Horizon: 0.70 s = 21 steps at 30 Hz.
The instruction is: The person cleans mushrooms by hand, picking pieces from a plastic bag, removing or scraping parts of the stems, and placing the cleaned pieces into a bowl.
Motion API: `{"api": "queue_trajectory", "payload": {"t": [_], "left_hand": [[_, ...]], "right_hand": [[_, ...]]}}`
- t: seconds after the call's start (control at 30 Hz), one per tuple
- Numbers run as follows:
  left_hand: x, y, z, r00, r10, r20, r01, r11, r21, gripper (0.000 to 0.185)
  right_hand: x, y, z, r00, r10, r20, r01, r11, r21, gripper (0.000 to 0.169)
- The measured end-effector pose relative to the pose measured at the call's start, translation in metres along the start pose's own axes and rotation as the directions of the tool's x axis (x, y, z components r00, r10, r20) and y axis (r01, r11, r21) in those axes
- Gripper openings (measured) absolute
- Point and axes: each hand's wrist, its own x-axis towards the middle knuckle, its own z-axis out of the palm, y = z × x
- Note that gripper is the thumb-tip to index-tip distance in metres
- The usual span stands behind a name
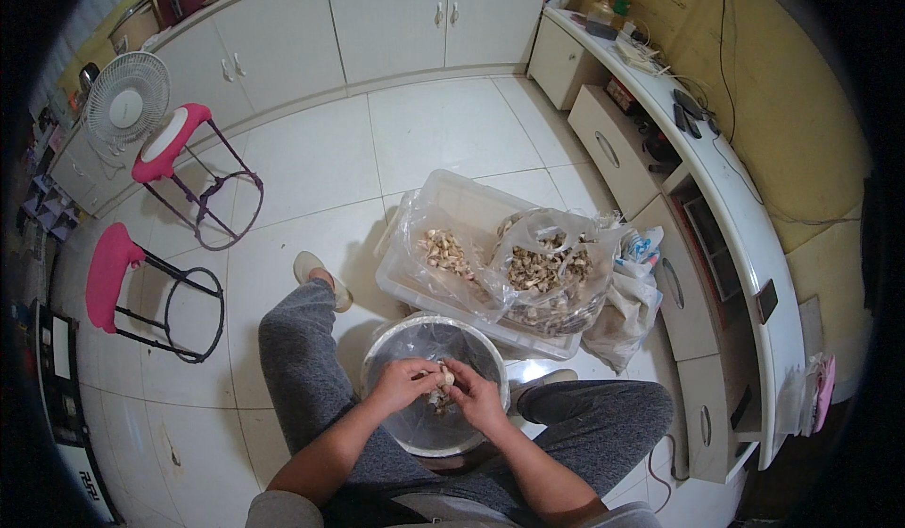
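Between the fingertips of my left hand [403, 385] and my right hand [477, 395] is a small pale mushroom or garlic-like piece [447, 377]; its exact kind is hard to tell. Both hands are over a round bin [506, 386] lined with clear plastic, where brownish scraps [440, 408] lie at the bottom. Beyond the bin, a translucent plastic tub [452, 192] carries two clear plastic bags. The left bag holds pale pieces [445, 251], and the right bag holds many darker, brownish pieces [541, 266].
A whitish sack [622, 316] leans beside the tub at the right, near a long white cabinet [742, 245] with drawers. Two pink-topped stools [113, 273] stand at the left, with a white fan [127, 107] behind them. My legs flank the bin.
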Motion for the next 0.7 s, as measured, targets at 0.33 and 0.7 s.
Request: {"api": "queue_trajectory", "payload": {"t": [0.33,0.7], "left_hand": [[-0.007,0.023,-0.006,0.968,0.245,0.053,-0.248,0.899,0.36,0.009],[-0.002,0.005,-0.005,0.968,0.251,-0.016,-0.241,0.943,0.23,0.01]], "right_hand": [[-0.003,-0.006,-0.005,0.988,0.042,0.146,-0.062,0.989,0.133,0.043],[0.004,0.003,0.0,0.995,0.04,0.091,-0.052,0.99,0.128,0.04]]}}
